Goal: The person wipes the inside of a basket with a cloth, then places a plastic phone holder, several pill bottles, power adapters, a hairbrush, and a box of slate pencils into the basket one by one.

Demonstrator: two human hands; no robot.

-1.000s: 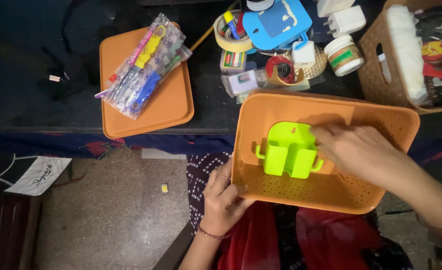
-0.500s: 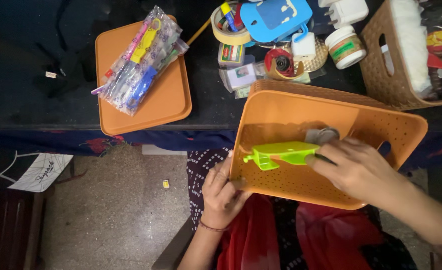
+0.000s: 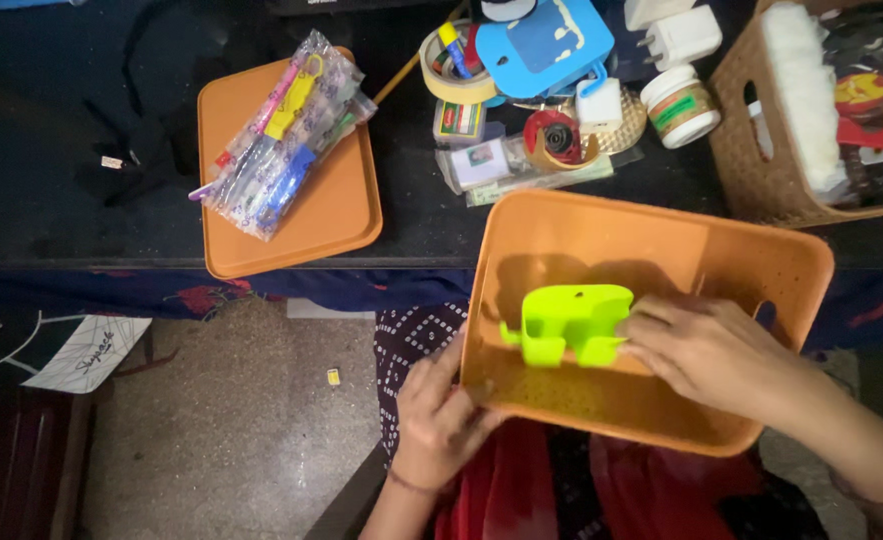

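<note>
As she sits with the work on her lap, this is how it looks from beside her, nearest things first.

Left hand: the left hand (image 3: 439, 418) is closed around the near left corner of the orange basket (image 3: 581, 238), thumb over the rim, steadying it above her red clothing.

Right hand: the right hand (image 3: 706, 350) reaches into the basket from the right, fingers closed on the right edge of the lime-green holder (image 3: 569, 323).

Green holder: it is inside the basket, roughly mid-floor and a little left, tipped up on its side rather than lying flat; I cannot tell whether it rests on the floor.

Basket: perforated, otherwise bare inside as far as I can see, its far edge at the dark table (image 3: 61, 120).

How far along: judging by this, the holder is in but not let go or settled, and everything else is outside the basket.

Table, near edge: the matching orange lid (image 3: 336, 215) lies flat to the left, with a clear pouch of pens (image 3: 281, 135) on top.

Table, further back: a blue holder (image 3: 546, 45), a roll of tape (image 3: 451, 70), a small white jar (image 3: 678, 105) and white plug adapters (image 3: 681, 35) sit clustered.

Far right: a brown woven basket (image 3: 751, 150), already full.
</note>
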